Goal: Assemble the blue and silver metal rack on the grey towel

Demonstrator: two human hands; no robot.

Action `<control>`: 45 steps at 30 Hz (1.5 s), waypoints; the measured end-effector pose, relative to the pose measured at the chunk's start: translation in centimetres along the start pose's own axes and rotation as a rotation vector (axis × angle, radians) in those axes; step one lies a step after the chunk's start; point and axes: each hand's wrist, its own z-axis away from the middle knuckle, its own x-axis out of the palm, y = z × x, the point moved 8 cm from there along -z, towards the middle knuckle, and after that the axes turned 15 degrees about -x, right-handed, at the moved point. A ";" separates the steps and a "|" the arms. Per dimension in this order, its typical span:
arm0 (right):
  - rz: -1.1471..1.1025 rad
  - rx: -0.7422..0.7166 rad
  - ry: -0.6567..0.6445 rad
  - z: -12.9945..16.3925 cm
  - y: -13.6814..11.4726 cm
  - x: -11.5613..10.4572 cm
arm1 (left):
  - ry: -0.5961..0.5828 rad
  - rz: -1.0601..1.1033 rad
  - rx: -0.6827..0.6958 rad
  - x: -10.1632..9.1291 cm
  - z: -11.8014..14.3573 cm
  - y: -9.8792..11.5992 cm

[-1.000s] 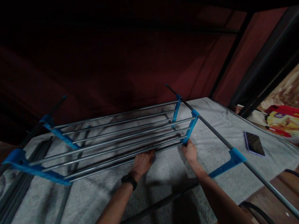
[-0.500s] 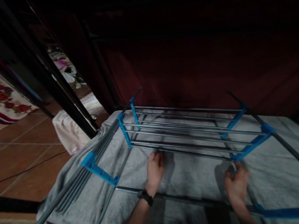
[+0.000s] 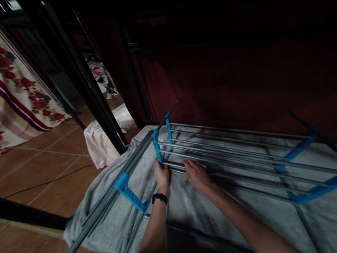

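A rack of grey metal tubes (image 3: 229,151) with blue plastic brackets lies across a grey blanket (image 3: 182,200). My left hand (image 3: 162,174), with a dark band at the wrist, is closed around the lower end of a blue bracket (image 3: 156,145), where the front tubes meet it; its fingertips are partly hidden. Just to the right, my right hand (image 3: 198,175) has its fingers bent over the lower front tube (image 3: 174,165). Another blue bracket (image 3: 131,193) sits nearer me on the left, beside a bundle of parallel tubes (image 3: 104,203).
Black metal posts (image 3: 85,75) rise at the left, with a striped cloth (image 3: 101,141) behind. A floral blanket (image 3: 5,70) hangs farther left over the tiled floor (image 3: 47,161), where a dark cable (image 3: 50,180) runs. A dark red curtain (image 3: 229,88) backs the rack.
My right hand has left the rack's right end and moved left onto the front tube. My left hand has shifted to the left bracket's lower end. The view has turned left.
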 end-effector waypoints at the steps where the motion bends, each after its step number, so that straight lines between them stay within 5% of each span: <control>1: -0.005 -0.006 -0.061 -1.2 -0.4 0.9 | -0.002 0.007 -0.002 0.1 -0.1 -0.1; 9: -0.075 -0.042 -0.232 -6.0 -1.4 4.4 | 0.028 0.038 -0.022 0.2 -0.3 -1.0; 45: -0.187 -0.151 -0.207 -7.2 -1.9 2.3 | 0.014 0.053 -0.063 0.5 -1.0 -1.2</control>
